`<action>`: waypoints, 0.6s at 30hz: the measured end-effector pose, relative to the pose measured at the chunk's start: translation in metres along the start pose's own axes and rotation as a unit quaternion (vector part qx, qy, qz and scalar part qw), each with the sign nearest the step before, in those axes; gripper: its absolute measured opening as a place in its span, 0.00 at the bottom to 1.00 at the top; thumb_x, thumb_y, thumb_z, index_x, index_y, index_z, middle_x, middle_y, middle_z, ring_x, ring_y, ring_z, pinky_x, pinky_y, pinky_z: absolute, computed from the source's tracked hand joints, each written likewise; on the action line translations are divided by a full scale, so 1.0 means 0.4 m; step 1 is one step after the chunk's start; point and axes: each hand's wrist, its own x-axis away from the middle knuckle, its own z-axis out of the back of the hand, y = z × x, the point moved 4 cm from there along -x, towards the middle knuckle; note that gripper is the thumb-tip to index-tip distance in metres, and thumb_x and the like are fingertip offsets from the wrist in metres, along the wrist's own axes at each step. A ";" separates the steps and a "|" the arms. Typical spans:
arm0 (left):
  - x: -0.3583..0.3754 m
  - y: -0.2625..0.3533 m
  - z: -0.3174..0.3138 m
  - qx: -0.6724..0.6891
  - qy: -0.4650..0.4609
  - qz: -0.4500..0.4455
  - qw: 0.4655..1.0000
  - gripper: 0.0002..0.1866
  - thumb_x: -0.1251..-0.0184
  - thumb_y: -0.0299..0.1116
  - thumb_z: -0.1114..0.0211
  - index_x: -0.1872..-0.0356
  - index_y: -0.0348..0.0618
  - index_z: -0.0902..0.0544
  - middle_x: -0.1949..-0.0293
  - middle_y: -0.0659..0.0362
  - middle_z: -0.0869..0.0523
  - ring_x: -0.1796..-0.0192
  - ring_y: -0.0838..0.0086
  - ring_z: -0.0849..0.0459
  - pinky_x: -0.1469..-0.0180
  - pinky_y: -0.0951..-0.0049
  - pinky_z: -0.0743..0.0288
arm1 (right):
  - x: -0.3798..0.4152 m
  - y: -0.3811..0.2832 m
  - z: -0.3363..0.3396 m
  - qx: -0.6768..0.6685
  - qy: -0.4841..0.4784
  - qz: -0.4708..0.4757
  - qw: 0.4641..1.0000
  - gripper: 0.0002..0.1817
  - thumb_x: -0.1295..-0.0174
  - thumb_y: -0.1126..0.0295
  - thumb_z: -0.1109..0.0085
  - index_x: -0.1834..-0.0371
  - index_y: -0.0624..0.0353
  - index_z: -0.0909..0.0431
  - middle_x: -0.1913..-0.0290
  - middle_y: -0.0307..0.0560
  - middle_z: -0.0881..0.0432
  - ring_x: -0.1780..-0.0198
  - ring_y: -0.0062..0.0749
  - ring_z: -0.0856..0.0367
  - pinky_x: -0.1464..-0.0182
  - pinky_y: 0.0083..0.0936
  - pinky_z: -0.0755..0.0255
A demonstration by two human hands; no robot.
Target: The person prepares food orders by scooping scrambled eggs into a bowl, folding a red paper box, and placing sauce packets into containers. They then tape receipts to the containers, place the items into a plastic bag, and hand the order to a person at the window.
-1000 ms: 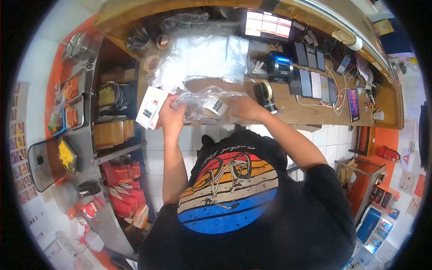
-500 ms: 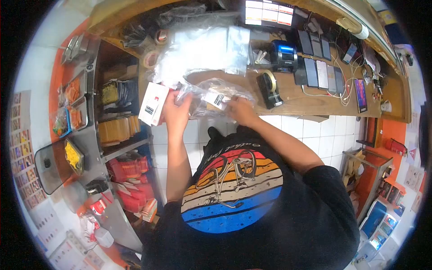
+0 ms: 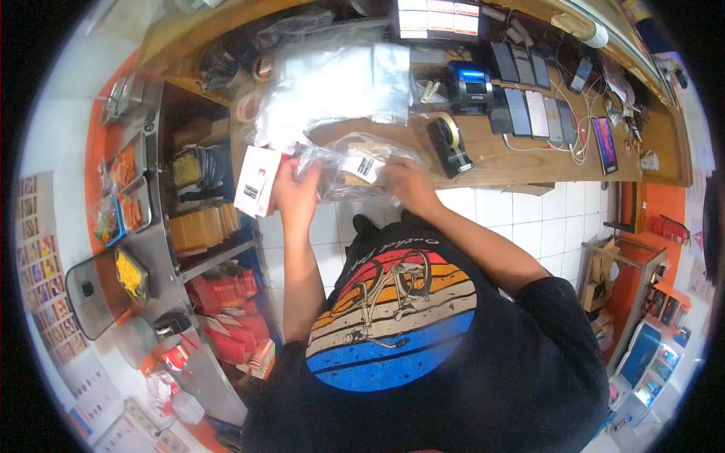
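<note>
My left hand is closed around a small white box with a red side and a printed label. Its thumb lies against the left edge of a clear plastic bag. Inside or under that bag shows a brown packet bearing a white label with black print. At the bag's right end, my right hand pinches the plastic, its fingers slightly blurred. Both hands are above the front edge of the wooden desk.
A stack of silvery plastic bags lies behind my hands. To the right are a tape dispenser, a blue-black label printer and several phones with cables. Shelves with yellow envelopes and red packets stand at left.
The view has shifted slightly. The labelled packet in the clear bag has tilted a little and its label shows more fully. Both hands keep their hold.
</note>
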 end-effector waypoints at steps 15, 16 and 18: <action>0.028 0.002 -0.009 0.034 -0.028 0.061 0.997 0.16 0.38 0.35 0.30 0.57 0.34 0.20 0.71 0.58 0.17 0.78 0.80 0.23 0.81 0.79 0.29 | 0.043 0.151 0.023 -0.207 0.069 -0.310 0.925 0.22 0.46 0.71 0.32 0.51 0.68 0.28 0.61 0.50 0.19 0.59 0.36 0.19 0.55 0.32 0.25; 0.033 0.015 -0.007 0.036 -0.026 0.066 0.997 0.15 0.38 0.35 0.30 0.57 0.34 0.19 0.70 0.59 0.17 0.75 0.81 0.23 0.78 0.79 0.28 | 0.042 0.146 0.027 -0.278 0.047 -0.324 0.903 0.19 0.46 0.71 0.33 0.54 0.68 0.27 0.62 0.50 0.18 0.59 0.36 0.18 0.54 0.32 0.24; 0.035 0.030 -0.003 0.034 -0.028 0.070 0.997 0.16 0.38 0.35 0.31 0.55 0.33 0.19 0.68 0.59 0.16 0.71 0.81 0.22 0.73 0.79 0.26 | 0.033 0.137 0.046 -0.320 0.051 -0.334 0.885 0.12 0.45 0.72 0.35 0.62 0.67 0.24 0.67 0.45 0.19 0.64 0.30 0.20 0.58 0.28 0.26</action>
